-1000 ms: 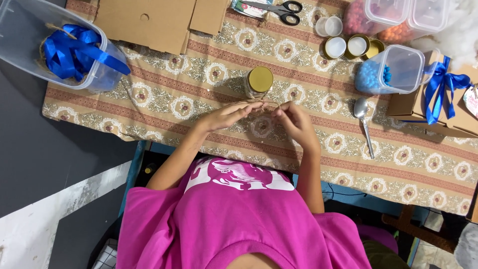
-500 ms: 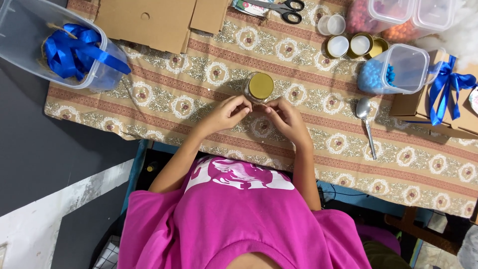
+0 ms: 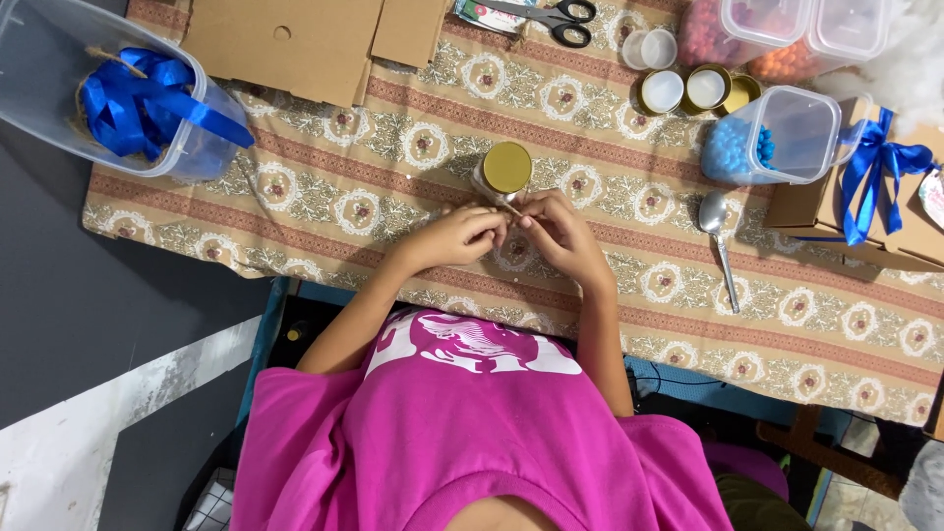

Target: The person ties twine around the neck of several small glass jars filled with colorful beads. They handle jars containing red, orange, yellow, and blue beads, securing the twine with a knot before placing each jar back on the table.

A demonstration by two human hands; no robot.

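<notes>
Both forearms reach forward from the body and angle inward, elbows bent, so the hands meet in front of the chest. The left hand [image 3: 460, 236] is curled, fingers [image 3: 489, 224] pinched together at the tips. The right hand [image 3: 559, 232] mirrors it, fingertips touching the left's.

Your table [image 3: 393, 187] is covered with a tan patterned cloth of rosettes and red stripes. Directly on it, just in front of your hands, stands a small jar with a gold lid [image 3: 505, 169]. At the far left sits a clear tub [image 3: 59, 59] holding blue ribbon. Flat cardboard pieces [image 3: 295, 44] lie along the far edge, with black-handled scissors [image 3: 551, 15] beside them. To your right you have a metal spoon [image 3: 720, 246], a few small round lids [image 3: 683, 88], a clear container of blue beads [image 3: 777, 138], and a brown box tied with a blue bow [image 3: 875, 187].
</notes>
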